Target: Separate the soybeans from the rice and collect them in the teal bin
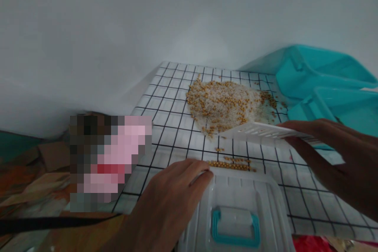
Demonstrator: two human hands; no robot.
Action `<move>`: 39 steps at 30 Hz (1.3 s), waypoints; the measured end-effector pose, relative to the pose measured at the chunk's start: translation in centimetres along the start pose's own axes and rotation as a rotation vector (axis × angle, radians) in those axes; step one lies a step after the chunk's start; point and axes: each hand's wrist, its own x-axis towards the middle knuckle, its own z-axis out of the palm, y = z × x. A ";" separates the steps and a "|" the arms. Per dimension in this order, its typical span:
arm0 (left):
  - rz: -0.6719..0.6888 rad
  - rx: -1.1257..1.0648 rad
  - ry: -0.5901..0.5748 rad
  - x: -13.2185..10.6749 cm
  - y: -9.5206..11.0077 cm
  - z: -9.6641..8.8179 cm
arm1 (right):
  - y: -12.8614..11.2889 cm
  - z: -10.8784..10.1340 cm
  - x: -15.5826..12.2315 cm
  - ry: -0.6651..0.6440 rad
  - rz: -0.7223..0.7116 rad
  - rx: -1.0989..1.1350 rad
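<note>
My left hand [174,193] rests on the far left corner of a white plastic dustpan [236,204] with a teal handle, fingers curled over its rim. My right hand [330,153] grips a white slotted plastic piece [265,132], held nearly flat above the cloth. Just beyond it lies a pile of yellow beans mixed with white grains [224,104]. A short row of beans [230,164] lies along the dustpan's front lip.
A white cloth with a black grid [165,126] covers the table against a white wall. Teal plastic containers [319,78] stand at the far right. A blurred-out patch sits at left above brown cardboard [50,153]. A black strap crosses the lower left.
</note>
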 end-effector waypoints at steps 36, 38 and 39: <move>0.076 -0.035 -0.009 -0.1 -0.7 -0.2 | -0.3 -0.4 0.0 -0.209 -0.090 0.191; 0.070 -0.047 -0.023 -0.1 -0.7 -0.3 | -0.2 -0.5 -0.3 -0.217 -0.088 0.185; 0.065 -0.054 -0.030 -0.1 -0.7 -0.3 | -0.2 -0.5 -0.4 -0.213 -0.080 0.175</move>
